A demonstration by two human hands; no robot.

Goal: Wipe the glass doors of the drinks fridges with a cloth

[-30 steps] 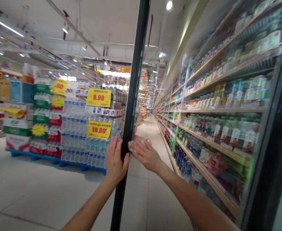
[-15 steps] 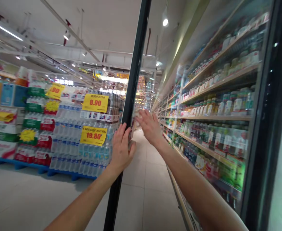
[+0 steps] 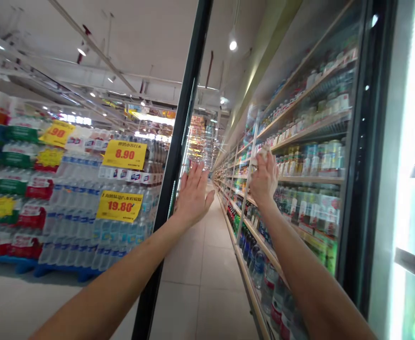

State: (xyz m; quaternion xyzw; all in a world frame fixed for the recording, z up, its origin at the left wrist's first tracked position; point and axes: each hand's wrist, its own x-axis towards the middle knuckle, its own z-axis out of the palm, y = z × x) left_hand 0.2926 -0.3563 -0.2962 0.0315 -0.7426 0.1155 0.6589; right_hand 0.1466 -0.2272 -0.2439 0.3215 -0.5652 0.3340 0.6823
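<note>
A glass door (image 3: pixel 225 120) with a black frame (image 3: pixel 182 123) stands swung open in front of me. My left hand (image 3: pixel 194 193) lies flat against the glass just right of the frame's edge, fingers straight and slightly apart, holding nothing. Farther right, my right hand (image 3: pixel 263 182) presses a pale, crumpled cloth (image 3: pixel 262 153) to the pane. Its fingers cover most of the cloth, so only the upper edge shows. Shelves of bottles are seen through the glass behind this hand.
Stacked bottle packs (image 3: pixel 76 212) with yellow price signs (image 3: pixel 124 154) stand on blue pallets (image 3: pixel 67 273) at left. Shelves of drinks (image 3: pixel 310 177) run along the right. A lit cooler interior (image 3: pixel 402 198) is at far right. Pale tiled floor (image 3: pixel 207 250) stretches down the aisle.
My right hand has moved right across the glass with the cloth, away from the frame. My left hand has shifted from the black frame onto the pane. The view has turned slightly right.
</note>
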